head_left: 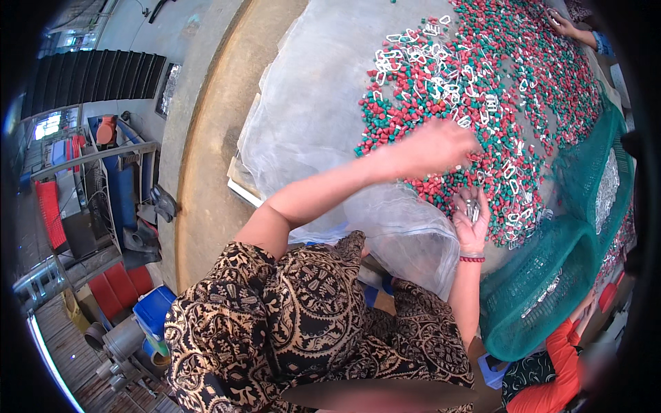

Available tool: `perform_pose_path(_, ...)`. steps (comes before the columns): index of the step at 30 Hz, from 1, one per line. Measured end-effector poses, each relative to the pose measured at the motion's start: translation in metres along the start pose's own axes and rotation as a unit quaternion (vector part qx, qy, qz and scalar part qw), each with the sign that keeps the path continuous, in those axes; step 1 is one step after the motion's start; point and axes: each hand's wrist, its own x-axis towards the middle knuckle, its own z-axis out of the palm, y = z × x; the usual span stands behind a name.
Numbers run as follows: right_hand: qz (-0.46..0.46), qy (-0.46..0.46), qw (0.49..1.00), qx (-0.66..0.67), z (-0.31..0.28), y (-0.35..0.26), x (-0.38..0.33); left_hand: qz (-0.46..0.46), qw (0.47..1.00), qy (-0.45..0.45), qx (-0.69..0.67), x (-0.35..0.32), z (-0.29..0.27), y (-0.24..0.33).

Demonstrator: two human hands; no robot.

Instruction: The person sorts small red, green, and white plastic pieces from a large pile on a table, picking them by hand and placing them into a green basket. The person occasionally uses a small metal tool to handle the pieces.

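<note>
A wide pile of small red and green pellet-like pieces (434, 184) lies on the table, with white elongated loops (451, 89) mixed in. My left hand (441, 146) hangs over the near part of this pile. It is slightly blurred, its fingers curled downward and bunched together; what is between the fingertips does not show clearly. Just nearer to me is my right hand (472, 219), palm up with a red bracelet at the wrist. Its fingers curl around several whitish, shiny loops (471, 208).
A sheer white net (406, 230) drapes over the table's near edge. Green mesh baskets (544, 292) stand at the right, with whitish pieces inside. Another person's hand (563, 25) reaches in at the far right; a person in a red sleeve (561, 351) is lower right. Shelving (124, 186) stands left.
</note>
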Motion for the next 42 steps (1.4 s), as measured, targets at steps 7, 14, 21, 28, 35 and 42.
perform_pose_path(7,-0.051,-0.040,0.998,-0.021,-0.016,-0.036,-0.023,-0.176,0.946,-0.142,0.233,-0.083,-0.033,-0.144)
perform_pose_path(14,-0.271,0.194,0.902,-0.273,-0.008,-0.077,-0.049,-0.260,0.902,-0.200,0.280,-0.101,-0.005,-0.160)
perform_pose_path(21,-0.189,0.305,0.634,-0.685,-0.028,-0.072,-0.035,-0.360,0.875,-0.178,0.270,-0.108,-0.004,-0.144)
perform_pose_path(28,-0.234,0.252,0.304,-0.888,-0.029,-0.060,0.036,-0.479,0.863,0.100,-0.128,-0.063,-0.058,-0.102)
perform_pose_path(35,-0.244,0.237,0.540,-0.770,-0.034,-0.060,0.016,-0.368,0.699,0.137,-0.597,-0.057,-0.053,-0.092)
perform_pose_path(42,-0.216,0.044,0.948,-0.230,-0.019,-0.041,-0.052,-0.324,0.943,0.000,0.078,-0.046,0.032,-0.102)
